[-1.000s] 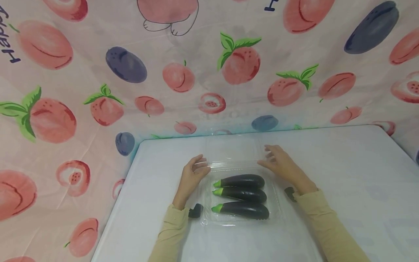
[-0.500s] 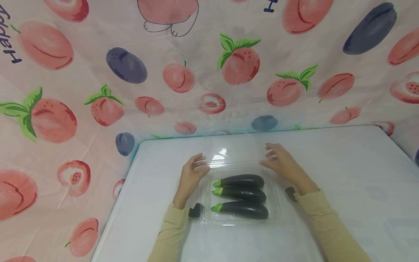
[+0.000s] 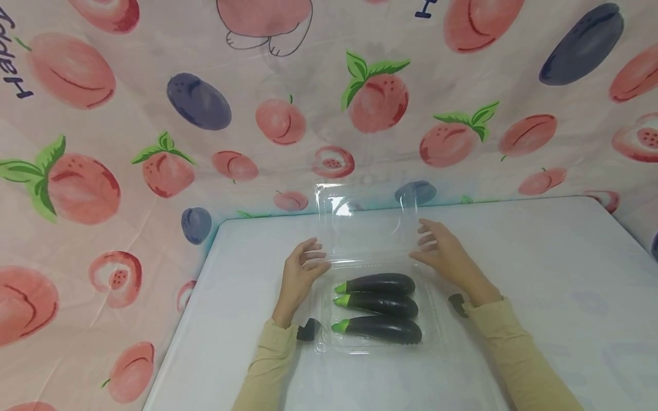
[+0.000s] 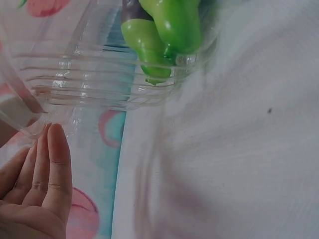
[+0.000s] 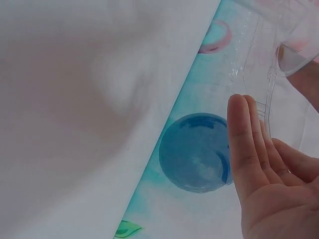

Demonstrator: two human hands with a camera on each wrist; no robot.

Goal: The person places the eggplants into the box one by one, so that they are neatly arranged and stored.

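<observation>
In the head view, a clear plastic clamshell box [image 3: 377, 347] lies on the table with its hinged lid [image 3: 367, 234] tilted up at the far side. Three dark eggplants [image 3: 382, 305] with green caps lie side by side in the base, caps to the left. My left hand [image 3: 300, 277] is at the lid's left edge near the hinge, thumb apart from the fingers. Opposite it, my right hand [image 3: 447, 257] is at the lid's right edge. Both wrist views show nearly straight fingers beside the clear plastic. Green eggplant caps [image 4: 164, 35] show through the ridged wall in the left wrist view.
The white table [image 3: 555, 274] ends behind the box at a hanging fruit-print cloth [image 3: 241, 80]. Dark wrist-camera mounts [image 3: 308, 330] jut out from the sleeves near the box's sides.
The lid has swung further upright, its far edge now higher against the cloth. My right hand has shifted slightly up and right; the left hand and the eggplants have barely moved.
</observation>
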